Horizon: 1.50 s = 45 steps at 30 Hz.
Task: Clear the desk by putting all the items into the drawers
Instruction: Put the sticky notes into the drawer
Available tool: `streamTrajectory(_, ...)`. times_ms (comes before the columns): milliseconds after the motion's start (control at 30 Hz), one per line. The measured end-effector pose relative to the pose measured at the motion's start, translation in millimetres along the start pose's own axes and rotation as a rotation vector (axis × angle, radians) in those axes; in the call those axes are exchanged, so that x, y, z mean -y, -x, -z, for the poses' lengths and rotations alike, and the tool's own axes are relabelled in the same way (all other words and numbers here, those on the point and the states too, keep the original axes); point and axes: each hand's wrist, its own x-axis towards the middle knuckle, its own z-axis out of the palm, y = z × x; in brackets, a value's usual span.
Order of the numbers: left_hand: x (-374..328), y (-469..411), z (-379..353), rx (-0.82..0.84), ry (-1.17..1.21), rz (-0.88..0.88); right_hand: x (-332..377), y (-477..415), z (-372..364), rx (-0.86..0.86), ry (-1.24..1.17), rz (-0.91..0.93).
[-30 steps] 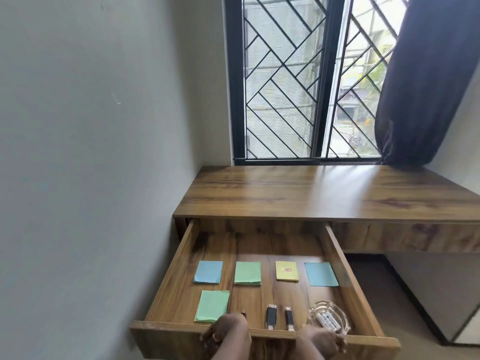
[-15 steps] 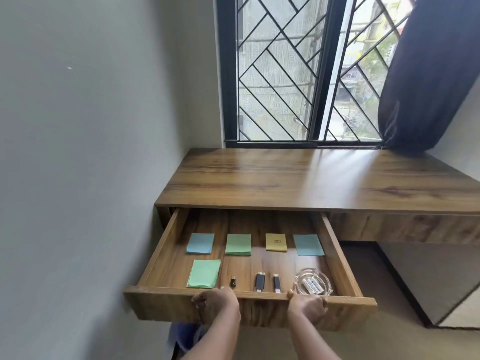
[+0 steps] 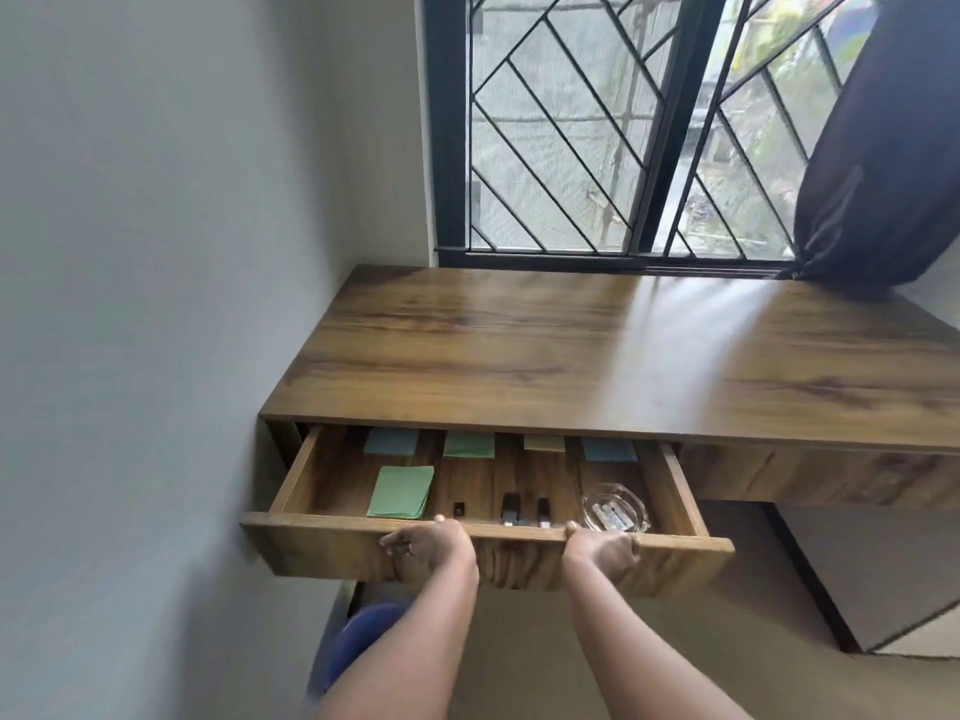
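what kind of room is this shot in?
Likely a home study or bedroom corner: a wooden desk against the wall under a barred window with a dark curtain, its drawer open and holding paper pads.

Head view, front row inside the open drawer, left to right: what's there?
Drawer front row: green paper pad → tiny black item → wide black stick → slimmer black stick → glass ashtray.

The wooden drawer (image 3: pixel 311 543) stands partly open, holding coloured notepads (image 3: pixel 401 491) and a glass dish (image 3: pixel 615 509).
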Motion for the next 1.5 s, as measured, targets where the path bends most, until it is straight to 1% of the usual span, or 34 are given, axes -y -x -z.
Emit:
streamTrajectory(67, -13, -9, -11, 0.001, 0.001, 0.011, 12, -9, -13, -0.03, -0.021, 0.005)
streamTrajectory(167, -28, -21, -22, 0.02, 0.026, 0.02, 26, -22, -29, -0.029, -0.054, 0.003)
streamTrajectory(333, -44, -39, -42, 0.047, 0.09, -0.025, 47, -44, -50, -0.049, -0.115, -0.028)
streamTrajectory(533, -52, -79, -71, 0.064, 0.214, 0.059, 64, -70, -63, -0.079, -0.288, -0.053)
streamTrajectory(600, -64, -77, -71, 0.08, 0.23, 0.087, 74, -79, -69, -0.082, -0.328, -0.053)
streamTrajectory(733, -87, -72, -69, 0.109, 0.348, 0.101, 93, -92, -83, -0.028, -0.456, -0.102)
streamTrajectory(833, -93, -85, -80, 0.076, 0.391, 0.11, 101, -101, -94, -0.043, -0.435, -0.12)
streamTrajectory(900, -99, -84, -85, 0.069, 0.365, 0.103, 102, -103, -99, -0.067, -0.399, -0.124)
streamTrajectory(1000, -98, -84, -96, 0.058, 0.318, 0.082, 103, -103, -105, -0.056, -0.359, -0.143)
streamTrajectory(1067, -98, -87, -101, 0.046, 0.326, 0.088, 106, -102, -106, -0.06, -0.358, -0.159)
streamTrajectory(1167, -101, -86, -99, 0.072, 0.368, 0.11, 110, -102, -104, -0.053, -0.358, -0.191)
streamTrajectory(1333, -94, -98, -101, 0.104, 0.367, 0.096, 105, -102, -96, -0.008, -0.401, -0.173)
streamTrajectory(1400, -95, -96, -100, 0.093, 0.352, 0.102, 103, -103, -92, 0.028, -0.379, -0.154)
streamTrajectory(1500, -96, -92, -100, 0.108, 0.354, 0.071, 103, -105, -87, -0.002, -0.312, -0.139)
